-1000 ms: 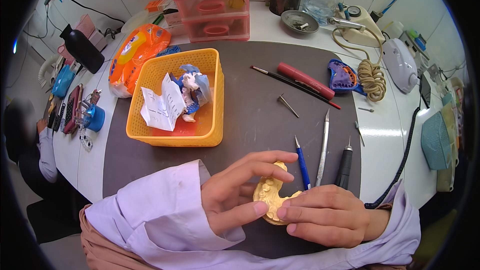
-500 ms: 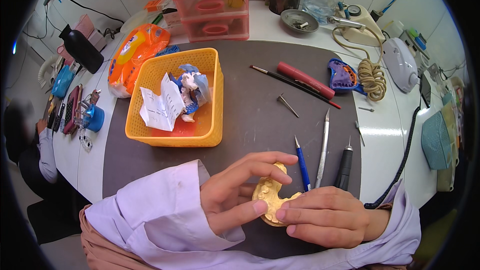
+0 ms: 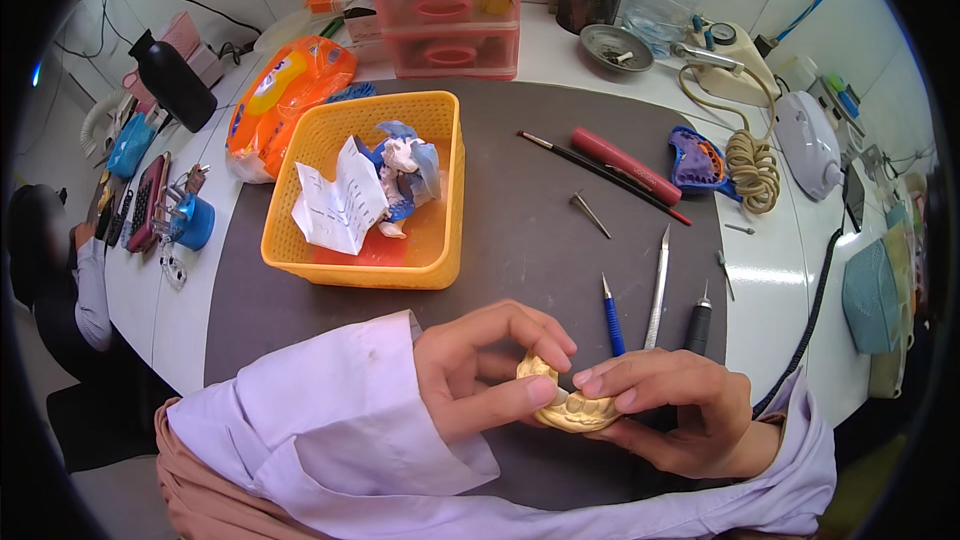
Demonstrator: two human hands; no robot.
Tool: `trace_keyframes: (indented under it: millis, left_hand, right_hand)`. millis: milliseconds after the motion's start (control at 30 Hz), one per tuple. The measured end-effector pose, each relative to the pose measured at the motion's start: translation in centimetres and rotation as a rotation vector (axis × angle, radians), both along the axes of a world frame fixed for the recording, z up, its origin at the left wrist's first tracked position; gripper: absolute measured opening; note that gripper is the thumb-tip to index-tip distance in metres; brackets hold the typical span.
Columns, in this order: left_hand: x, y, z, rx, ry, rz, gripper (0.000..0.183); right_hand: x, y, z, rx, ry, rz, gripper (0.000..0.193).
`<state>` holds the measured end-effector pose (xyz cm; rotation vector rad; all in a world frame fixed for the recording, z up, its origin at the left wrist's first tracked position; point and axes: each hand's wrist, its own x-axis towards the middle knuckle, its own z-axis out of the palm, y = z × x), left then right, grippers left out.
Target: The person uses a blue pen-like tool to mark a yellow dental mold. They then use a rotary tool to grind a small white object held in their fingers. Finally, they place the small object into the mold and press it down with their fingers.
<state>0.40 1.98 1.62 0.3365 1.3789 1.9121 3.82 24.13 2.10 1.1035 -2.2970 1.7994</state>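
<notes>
At the left of the frame stand a black bottle (image 3: pixel 175 80) and a blue cup (image 3: pixel 193 225) of small tools. Next come an orange packet (image 3: pixel 290 90) and a yellow basket (image 3: pixel 360 278) with folded paper and crumpled scraps inside. In the lower middle, the left hand (image 3: pixel 450 365) has a half-curled grip, its thumb tip and bent fingers against the left part of a yellowish plaster tooth model (image 3: pixel 572 414). The right hand (image 3: pixel 700 395) closes on the model's right part, fingertips over the top and thumb below. The model is over a dark mat (image 3: pixel 520 190) on the white table (image 3: pixel 765 300); whether it touches the mat, I cannot tell. Above the right hand lie a blue pencil (image 3: pixel 613 318), a silver knife (image 3: pixel 658 290) and a black-handled tool (image 3: pixel 700 325) with a needle point.

The hold looks to be mostly fingertips, so a slip while turning could drop the model and chip its teeth. A careless reach to the right could meet the sharp points.

Compared with the earlier frame, the model is tipped so its outer side shows, the left fingers are more bent, the right thumb is underneath, and the whole view has shifted slightly.
</notes>
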Motion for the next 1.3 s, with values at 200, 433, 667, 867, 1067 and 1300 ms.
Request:
trace_keyframes:
  millis: [200,433,667,867,1067,1300]
  left_hand:
    - [0.2,-0.1,0.0,0.007,-0.049,0.028,0.016]
    - [0.1,-0.1,1.2,-0.036,-0.102,0.060,0.017]
    - [-0.2,-0.6,0.7,0.016,0.259,-0.051,0.028]
    - [-0.3,-0.7,0.8,0.002,0.276,-0.065,0.027]
    - [-0.4,-0.7,0.8,-0.007,0.236,-0.058,0.026]
    - [-0.5,-0.8,0.7,-0.082,0.489,-0.059,0.025]
  right_hand:
    - [-0.1,-0.2,0.1,-0.001,-0.014,-0.003,0.038]
    - [0.0,-0.2,-0.1,-0.046,-0.066,-0.068,0.036]
    - [-0.1,-0.3,-0.6,-0.183,-0.104,-0.079,0.038]
    - [-0.1,-0.4,-0.7,-0.208,-0.104,-0.075,0.037]
    - [-0.1,-0.3,-0.6,-0.196,-0.116,-0.081,0.037]
    - [-0.1,-0.2,-0.5,-0.181,-0.125,-0.075,0.038]
